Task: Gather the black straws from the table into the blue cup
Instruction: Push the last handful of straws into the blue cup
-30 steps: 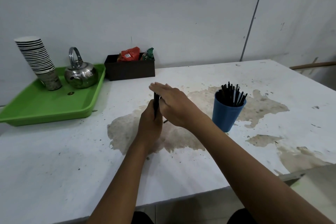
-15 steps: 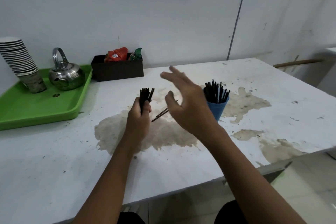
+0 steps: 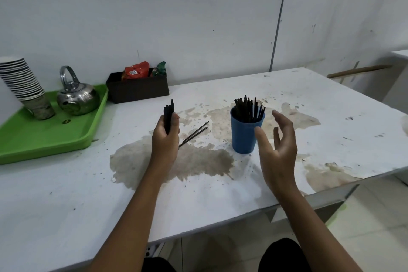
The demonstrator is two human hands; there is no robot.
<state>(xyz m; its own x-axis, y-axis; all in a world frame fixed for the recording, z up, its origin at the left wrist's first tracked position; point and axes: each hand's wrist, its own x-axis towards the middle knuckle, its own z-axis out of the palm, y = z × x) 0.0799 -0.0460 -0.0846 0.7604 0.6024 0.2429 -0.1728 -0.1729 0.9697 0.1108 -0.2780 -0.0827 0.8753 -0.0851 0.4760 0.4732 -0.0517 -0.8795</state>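
My left hand (image 3: 166,137) grips an upright bundle of black straws (image 3: 169,112) above the middle of the stained white table (image 3: 66,194). Two loose black straws (image 3: 195,133) lie flat on the table just right of that hand. The blue cup (image 3: 242,137) stands upright further right, with several black straws (image 3: 249,108) sticking out of it. My right hand (image 3: 277,146) hovers just right of the cup with its fingers spread, holding nothing and not touching the cup.
A green tray (image 3: 44,141) at the left edge carries a steel kettle (image 3: 77,97) and a stack of paper cups (image 3: 24,88). A dark box (image 3: 139,90) with snack packets stands against the wall. The table's near edge runs below my forearms.
My right hand has left the bundle and swung right, past the cup, opening as it went. My left hand keeps the bundle upright. The view has shifted.
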